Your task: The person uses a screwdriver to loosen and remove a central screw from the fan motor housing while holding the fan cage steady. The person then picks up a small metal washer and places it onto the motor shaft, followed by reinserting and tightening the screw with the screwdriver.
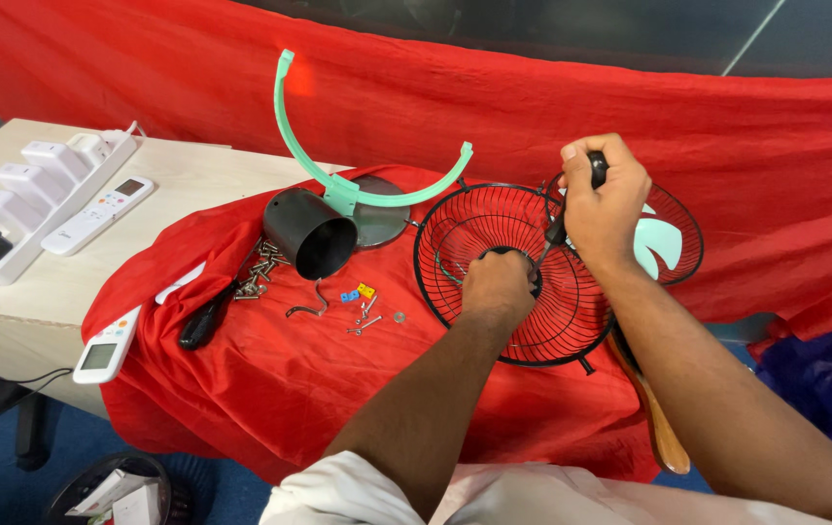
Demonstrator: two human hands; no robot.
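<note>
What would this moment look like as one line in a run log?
left hand: pressed on hub of black wire fan guard | right hand: grips black-handled screwdriver, tip at hub | red cloth: loose screws

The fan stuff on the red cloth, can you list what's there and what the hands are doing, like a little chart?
left hand: pressed on the hub of the black wire fan guard
right hand: gripping a black-handled screwdriver, tip down at the hub
behind guard: second guard with mint fan blades
mint bracket: curved, standing by the black cylinder housing
loose bits: screws, metal hook
other screwdriver: lying on red cloth
white remotes: on the pale table
</note>
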